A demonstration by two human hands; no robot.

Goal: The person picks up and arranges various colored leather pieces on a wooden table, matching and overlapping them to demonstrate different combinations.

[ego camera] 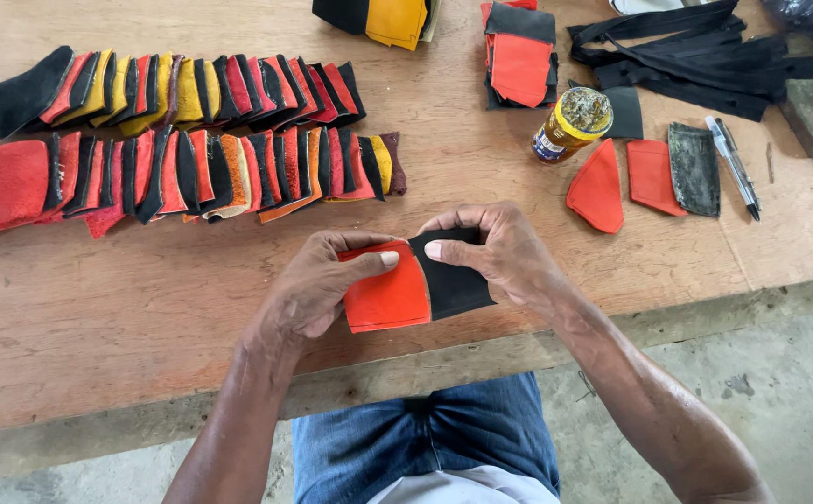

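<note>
Two overlapping rows of red, black and yellow cut leather pieces (182,140) up left of the grip, left hand (318,285) pinching orange curved leather panel (386,297), right hand (500,252) pinching joined black leather panel (453,285), small glue jar (570,126) up right

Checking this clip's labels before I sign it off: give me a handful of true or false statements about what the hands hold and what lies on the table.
1. Both hands hold one joined piece, half orange and half black. True: the left hand pinches the orange half, the right hand the black half.
2. The glue jar has its lid screwed on. False: it is open at the top.
3. Two rows of overlapping pieces lie to the left on the wooden table. True.
4. The pen lies beside the left hand. False: it lies far right, near a dark flat piece.
5. The black straps hang off the table edge. False: they lie piled on top.
</note>
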